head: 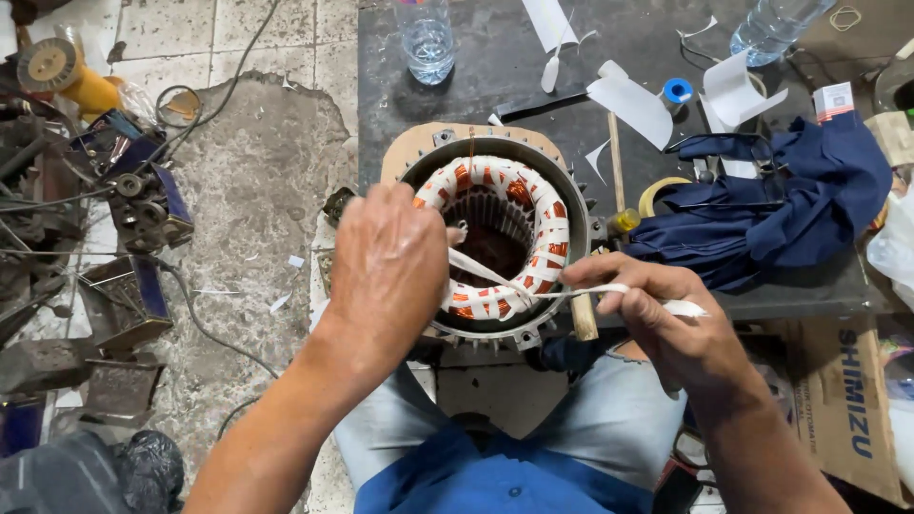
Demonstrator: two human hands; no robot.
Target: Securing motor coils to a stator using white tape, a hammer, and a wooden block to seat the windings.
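A round motor stator (495, 238) with copper windings bound in white tape sits on a wooden disc at the near edge of a dark workbench (476, 67). My left hand (390, 266) rests on the stator's left rim, fingers over the winding. A strip of white tape (609, 293) runs from the winding's near side to my right hand (657, 319), which pinches it and holds it taut just right of the stator.
On the bench lie two clear water bottles (426, 38), cut white paper pieces (633, 103), a blue tape roll (677, 90), a wooden stick (615, 157) and a dark blue cloth (781, 205). Scrap metal parts and wires (114, 219) litter the floor at left. A cardboard box (843, 409) stands at right.
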